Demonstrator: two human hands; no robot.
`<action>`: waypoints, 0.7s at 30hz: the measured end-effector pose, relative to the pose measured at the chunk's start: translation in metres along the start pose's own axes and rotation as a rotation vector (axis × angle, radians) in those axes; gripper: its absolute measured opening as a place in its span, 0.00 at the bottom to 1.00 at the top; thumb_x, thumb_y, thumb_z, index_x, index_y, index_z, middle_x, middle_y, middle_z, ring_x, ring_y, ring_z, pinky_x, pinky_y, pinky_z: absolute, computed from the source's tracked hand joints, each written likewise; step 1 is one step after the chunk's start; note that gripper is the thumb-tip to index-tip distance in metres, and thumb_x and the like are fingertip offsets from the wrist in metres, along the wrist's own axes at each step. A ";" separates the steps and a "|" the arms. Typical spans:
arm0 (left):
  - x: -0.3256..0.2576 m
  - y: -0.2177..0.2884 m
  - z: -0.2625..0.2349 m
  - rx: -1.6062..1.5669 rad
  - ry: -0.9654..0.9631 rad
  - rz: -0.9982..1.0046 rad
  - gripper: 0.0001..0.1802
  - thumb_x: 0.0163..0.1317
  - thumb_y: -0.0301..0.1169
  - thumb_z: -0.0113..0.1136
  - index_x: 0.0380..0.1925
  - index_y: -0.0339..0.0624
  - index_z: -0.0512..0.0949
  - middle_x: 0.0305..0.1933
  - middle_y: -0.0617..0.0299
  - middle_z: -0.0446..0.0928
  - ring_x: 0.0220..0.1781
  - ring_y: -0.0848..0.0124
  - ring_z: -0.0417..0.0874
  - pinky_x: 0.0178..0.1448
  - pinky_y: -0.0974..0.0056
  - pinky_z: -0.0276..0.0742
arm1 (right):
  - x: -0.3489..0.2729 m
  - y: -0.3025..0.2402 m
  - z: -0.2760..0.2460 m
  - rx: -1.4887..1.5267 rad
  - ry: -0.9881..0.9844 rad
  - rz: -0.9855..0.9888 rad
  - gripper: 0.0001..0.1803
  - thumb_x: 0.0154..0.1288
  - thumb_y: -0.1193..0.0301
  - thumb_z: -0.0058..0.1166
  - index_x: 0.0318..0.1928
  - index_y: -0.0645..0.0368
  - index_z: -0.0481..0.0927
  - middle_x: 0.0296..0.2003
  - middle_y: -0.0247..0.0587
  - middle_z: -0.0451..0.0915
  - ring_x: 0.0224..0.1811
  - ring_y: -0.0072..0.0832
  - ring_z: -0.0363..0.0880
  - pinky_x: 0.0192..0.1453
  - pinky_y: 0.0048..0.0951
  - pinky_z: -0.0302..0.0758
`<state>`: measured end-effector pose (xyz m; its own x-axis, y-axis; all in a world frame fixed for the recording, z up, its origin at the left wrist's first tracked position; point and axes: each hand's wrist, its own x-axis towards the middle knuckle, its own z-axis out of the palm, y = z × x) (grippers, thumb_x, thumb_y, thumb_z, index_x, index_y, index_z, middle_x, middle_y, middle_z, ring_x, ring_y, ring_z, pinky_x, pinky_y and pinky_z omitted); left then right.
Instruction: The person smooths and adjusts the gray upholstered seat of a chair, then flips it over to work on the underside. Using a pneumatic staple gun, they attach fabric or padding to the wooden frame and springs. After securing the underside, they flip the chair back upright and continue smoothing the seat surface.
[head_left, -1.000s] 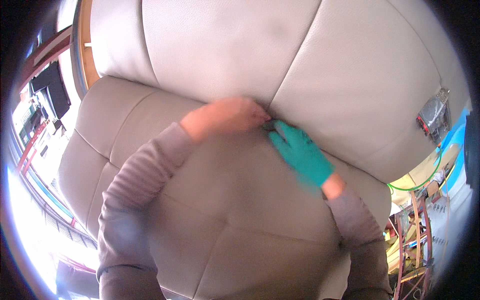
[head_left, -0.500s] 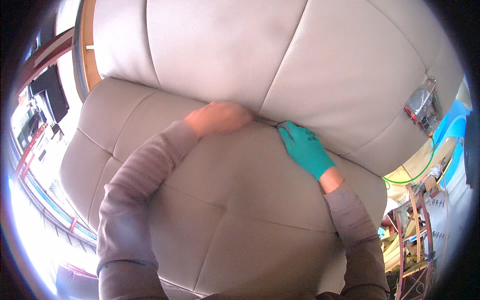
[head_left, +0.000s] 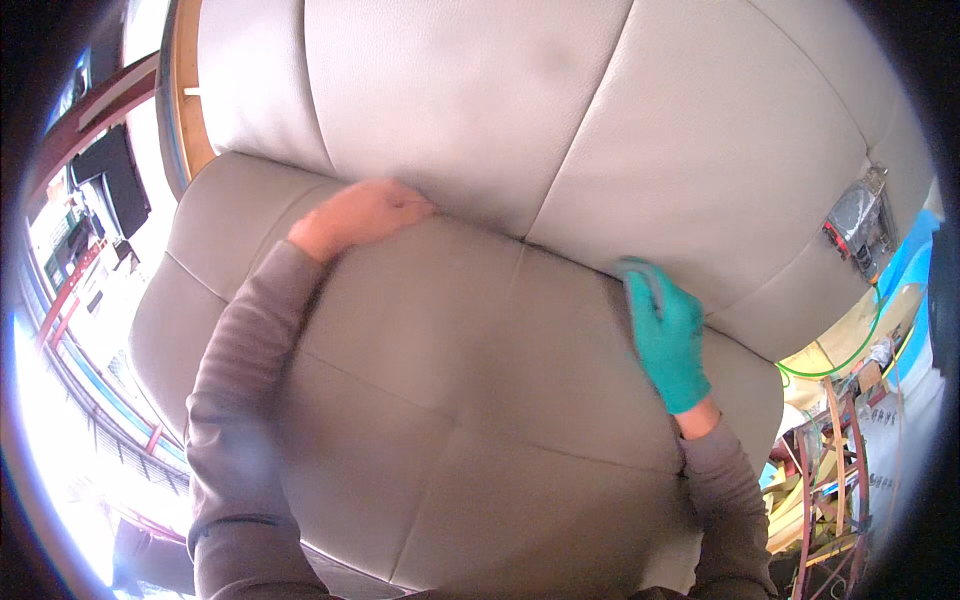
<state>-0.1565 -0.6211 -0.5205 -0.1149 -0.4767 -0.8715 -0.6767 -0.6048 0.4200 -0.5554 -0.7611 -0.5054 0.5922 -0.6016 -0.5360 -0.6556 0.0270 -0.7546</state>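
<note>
Pressing along the crease where the seat cushion (head_left: 450,400) met the back cushion (head_left: 560,110) of a pale grey leather sofa, both hands worked at that seam in the head view. The bare left hand (head_left: 358,215) lay flat near the left end of the crease, fingers together and resting on the leather, clamped on nothing. The right hand (head_left: 668,335), in a teal glove, sat farther right along the same crease, well apart from the left; its grip was curled over something small and grey at the fingertips, too blurred to tell what it was or whether it was truly held. Between the hands the seat's stitched panels lay bare, with open room across the whole front of the cushion. At the sofa's left edge a wooden frame rail (head_left: 190,120) showed, and beyond it a bright floor with dark objects too small to make out. On the back cushion's right edge hung a small clear packet (head_left: 858,225). Lower right, a cluttered corner held wooden frames (head_left: 830,470) and a thin green cord (head_left: 850,360), their details unclear.
</note>
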 end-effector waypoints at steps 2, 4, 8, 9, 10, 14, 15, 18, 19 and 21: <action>-0.018 -0.016 -0.021 0.051 0.062 -0.147 0.19 0.77 0.42 0.55 0.53 0.43 0.88 0.52 0.48 0.88 0.52 0.55 0.89 0.62 0.55 0.82 | 0.001 0.003 -0.018 0.006 0.069 0.042 0.16 0.81 0.65 0.52 0.46 0.66 0.86 0.37 0.49 0.89 0.34 0.30 0.85 0.44 0.35 0.81; -0.029 -0.027 -0.035 0.199 0.118 -0.306 0.18 0.76 0.41 0.57 0.53 0.41 0.88 0.52 0.49 0.88 0.51 0.56 0.89 0.62 0.55 0.82 | 0.004 0.004 -0.027 0.099 -0.022 0.157 0.17 0.81 0.65 0.52 0.44 0.67 0.85 0.35 0.45 0.88 0.32 0.26 0.82 0.40 0.33 0.80; -0.033 -0.009 -0.024 0.412 0.226 -0.113 0.16 0.76 0.39 0.57 0.46 0.39 0.88 0.44 0.49 0.87 0.45 0.53 0.89 0.56 0.52 0.83 | 0.015 -0.003 -0.029 0.342 -0.179 0.455 0.19 0.80 0.64 0.53 0.37 0.68 0.85 0.31 0.38 0.86 0.28 0.21 0.80 0.35 0.29 0.77; -0.030 0.004 -0.014 0.434 0.217 -0.022 0.15 0.75 0.38 0.58 0.43 0.39 0.87 0.41 0.49 0.87 0.43 0.52 0.88 0.54 0.52 0.83 | 0.020 -0.004 -0.024 0.297 -0.213 0.421 0.20 0.80 0.62 0.54 0.34 0.67 0.84 0.29 0.38 0.86 0.28 0.21 0.80 0.34 0.29 0.77; -0.022 0.018 -0.002 0.258 0.196 0.094 0.14 0.74 0.37 0.58 0.42 0.38 0.86 0.38 0.49 0.85 0.41 0.51 0.87 0.52 0.50 0.82 | 0.027 -0.003 -0.018 0.253 -0.256 0.398 0.21 0.79 0.61 0.55 0.32 0.66 0.84 0.27 0.38 0.85 0.27 0.21 0.80 0.33 0.29 0.76; 0.018 0.088 0.058 -0.181 0.047 0.424 0.15 0.74 0.38 0.58 0.51 0.44 0.87 0.51 0.52 0.87 0.53 0.54 0.88 0.60 0.52 0.82 | 0.062 0.008 0.031 -0.111 -0.412 0.170 0.24 0.76 0.57 0.59 0.27 0.63 0.85 0.21 0.37 0.82 0.26 0.22 0.79 0.33 0.30 0.76; 0.032 0.094 0.063 -0.188 0.021 0.523 0.15 0.74 0.40 0.59 0.51 0.46 0.88 0.51 0.55 0.88 0.53 0.55 0.88 0.60 0.53 0.82 | 0.069 0.008 0.043 -0.276 -0.344 0.124 0.24 0.75 0.56 0.60 0.27 0.62 0.85 0.20 0.37 0.81 0.26 0.22 0.79 0.33 0.30 0.76; 0.066 0.086 0.048 -0.284 0.035 0.427 0.15 0.73 0.41 0.62 0.50 0.49 0.90 0.49 0.58 0.90 0.51 0.60 0.89 0.60 0.56 0.83 | 0.087 0.003 0.038 -0.571 -0.139 -0.031 0.25 0.73 0.52 0.61 0.28 0.61 0.86 0.23 0.46 0.82 0.25 0.34 0.79 0.35 0.38 0.77; 0.072 0.076 0.033 -0.263 0.086 0.452 0.14 0.72 0.40 0.63 0.50 0.49 0.90 0.48 0.59 0.90 0.50 0.63 0.90 0.60 0.58 0.83 | 0.090 -0.002 0.028 -0.546 -0.130 0.126 0.25 0.72 0.50 0.61 0.30 0.61 0.86 0.27 0.54 0.85 0.24 0.47 0.79 0.37 0.46 0.78; 0.053 0.035 -0.009 -0.427 0.289 0.223 0.13 0.76 0.33 0.57 0.48 0.41 0.89 0.47 0.59 0.90 0.51 0.68 0.89 0.60 0.59 0.84 | 0.098 -0.015 0.000 -0.082 0.040 0.210 0.24 0.72 0.51 0.63 0.32 0.62 0.87 0.28 0.47 0.85 0.25 0.39 0.81 0.35 0.42 0.79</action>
<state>-0.1801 -0.6735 -0.5500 0.0230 -0.7418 -0.6702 -0.2974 -0.6451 0.7039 -0.4873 -0.8203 -0.5466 0.4209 -0.6207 -0.6615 -0.7993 0.0909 -0.5940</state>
